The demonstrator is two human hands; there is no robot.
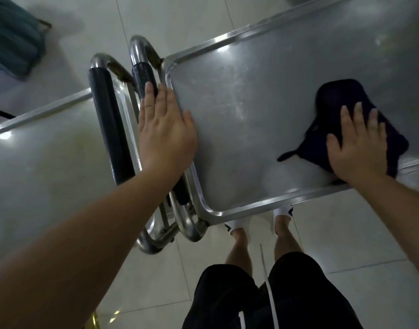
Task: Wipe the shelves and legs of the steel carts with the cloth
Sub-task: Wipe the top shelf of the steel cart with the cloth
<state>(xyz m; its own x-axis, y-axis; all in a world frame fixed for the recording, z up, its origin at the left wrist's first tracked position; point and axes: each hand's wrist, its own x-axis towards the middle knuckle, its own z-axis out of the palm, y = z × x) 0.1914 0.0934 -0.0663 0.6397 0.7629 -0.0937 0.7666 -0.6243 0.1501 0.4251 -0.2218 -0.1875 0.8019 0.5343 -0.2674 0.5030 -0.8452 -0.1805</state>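
Note:
I look straight down on the top shelf [246, 119] of a steel cart. A dark cloth [336, 103] lies on its right part, near the front rim. My right hand [360, 143] presses flat on the cloth, fingers straight and spread. My left hand [165, 129] rests flat on the shelf's left rim, fingertips touching the black-sleeved handle [144, 77] of that cart. A second steel cart [49, 148] stands to the left, and its own black-sleeved handle [108, 124] sits side by side with the first.
Pale floor tiles [322, 233] surround the carts. My legs and white shoes [283, 211] stand just under the shelf's front rim. A teal object [11, 36] sits on the floor at the upper left. A gold-coloured edge [94, 320] shows at the bottom.

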